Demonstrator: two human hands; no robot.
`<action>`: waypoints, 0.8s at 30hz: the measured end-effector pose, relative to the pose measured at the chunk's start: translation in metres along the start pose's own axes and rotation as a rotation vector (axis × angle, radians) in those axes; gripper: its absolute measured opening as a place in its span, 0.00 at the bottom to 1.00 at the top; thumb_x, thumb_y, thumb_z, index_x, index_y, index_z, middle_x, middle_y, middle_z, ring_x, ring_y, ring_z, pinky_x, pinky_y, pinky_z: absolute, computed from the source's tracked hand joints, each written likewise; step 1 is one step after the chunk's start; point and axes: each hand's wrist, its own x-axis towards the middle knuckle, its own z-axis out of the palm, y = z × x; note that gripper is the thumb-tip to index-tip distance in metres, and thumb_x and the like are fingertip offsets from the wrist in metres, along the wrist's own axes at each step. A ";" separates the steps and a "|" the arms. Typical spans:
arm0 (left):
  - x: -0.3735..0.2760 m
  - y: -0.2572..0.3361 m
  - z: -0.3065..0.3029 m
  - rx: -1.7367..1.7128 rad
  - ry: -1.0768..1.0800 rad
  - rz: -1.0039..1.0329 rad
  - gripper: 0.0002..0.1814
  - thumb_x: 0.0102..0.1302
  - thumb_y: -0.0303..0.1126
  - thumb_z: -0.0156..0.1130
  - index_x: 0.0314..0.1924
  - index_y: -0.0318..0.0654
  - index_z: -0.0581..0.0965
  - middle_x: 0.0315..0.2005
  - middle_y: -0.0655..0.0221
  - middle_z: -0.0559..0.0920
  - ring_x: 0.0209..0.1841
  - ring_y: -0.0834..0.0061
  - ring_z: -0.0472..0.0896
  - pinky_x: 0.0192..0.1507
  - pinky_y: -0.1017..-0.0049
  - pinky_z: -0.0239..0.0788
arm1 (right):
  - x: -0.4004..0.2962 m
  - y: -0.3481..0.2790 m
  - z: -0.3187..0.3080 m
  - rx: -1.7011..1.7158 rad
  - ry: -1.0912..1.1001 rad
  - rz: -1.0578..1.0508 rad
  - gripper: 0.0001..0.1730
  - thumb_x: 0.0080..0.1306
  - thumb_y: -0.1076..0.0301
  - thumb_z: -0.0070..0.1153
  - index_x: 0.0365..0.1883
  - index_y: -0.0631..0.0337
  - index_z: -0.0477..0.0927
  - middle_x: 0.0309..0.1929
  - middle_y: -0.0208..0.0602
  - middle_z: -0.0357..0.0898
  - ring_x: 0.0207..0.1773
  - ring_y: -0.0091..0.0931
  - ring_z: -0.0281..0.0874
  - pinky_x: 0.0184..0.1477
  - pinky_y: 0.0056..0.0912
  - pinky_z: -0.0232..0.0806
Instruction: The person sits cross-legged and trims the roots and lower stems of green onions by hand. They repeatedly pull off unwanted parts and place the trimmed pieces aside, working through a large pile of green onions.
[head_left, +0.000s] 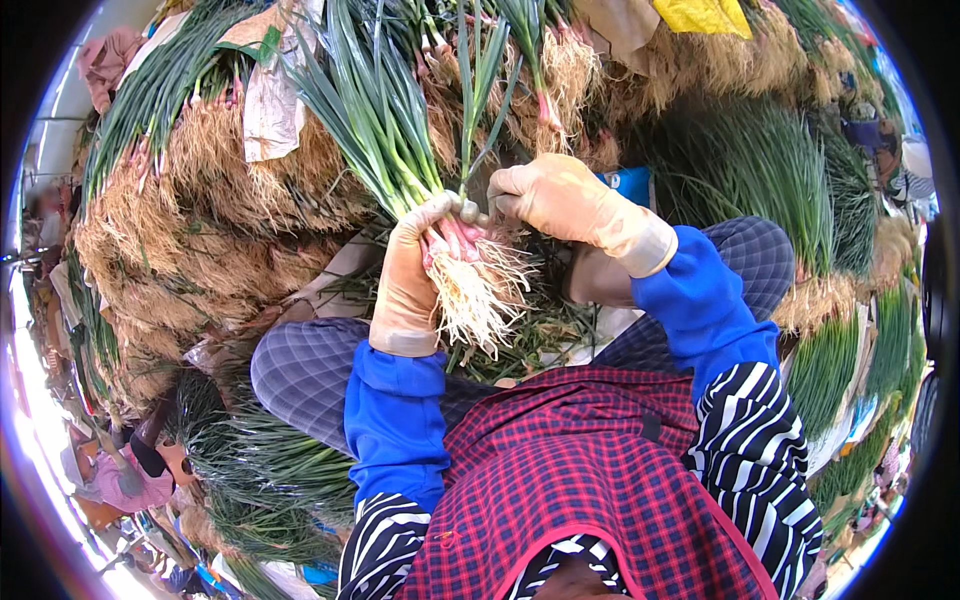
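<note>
My left hand (420, 262), in a tan glove, grips a bundle of green onions (442, 232) just above the pink bulbs. Long green leaves fan up and to the left, and pale roots hang below the fist. To the right of the bundle, my right hand (555, 202), gloved too, has its fingers curled with thumb and fingertips together. Whether something thin is pinched between them is not clear. A single stalk with dark leaves (476, 97) rises at the right side of the bundle, its lower end by the left fingertips.
Rooty onion piles (262, 180) lie at the left and along the top. More upright onions (757, 180) stand at the right. Leaf trimmings (517, 345) cover the ground between my knees. A person in pink (131, 480) is at the far lower left.
</note>
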 end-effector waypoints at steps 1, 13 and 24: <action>-0.001 0.000 0.000 -0.036 -0.065 -0.007 0.08 0.60 0.32 0.57 0.34 0.33 0.74 0.28 0.63 0.77 0.33 0.68 0.77 0.42 0.65 0.71 | 0.002 0.002 0.002 0.021 0.001 -0.001 0.08 0.62 0.61 0.50 0.31 0.54 0.77 0.21 0.41 0.77 0.26 0.42 0.76 0.29 0.43 0.66; -0.018 0.003 0.006 -0.049 -0.108 -0.054 0.10 0.58 0.37 0.58 0.33 0.39 0.71 0.27 0.69 0.72 0.34 0.70 0.72 0.46 0.65 0.70 | -0.007 -0.014 0.010 -0.123 0.034 0.238 0.25 0.62 0.55 0.53 0.54 0.58 0.71 0.26 0.48 0.78 0.30 0.45 0.77 0.33 0.47 0.68; -0.013 0.009 0.002 -0.076 -0.150 -0.048 0.09 0.59 0.36 0.56 0.30 0.40 0.72 0.25 0.69 0.72 0.31 0.70 0.72 0.42 0.63 0.70 | 0.021 -0.015 0.071 0.055 0.443 0.193 0.13 0.65 0.60 0.48 0.27 0.58 0.76 0.19 0.42 0.76 0.20 0.40 0.74 0.25 0.40 0.67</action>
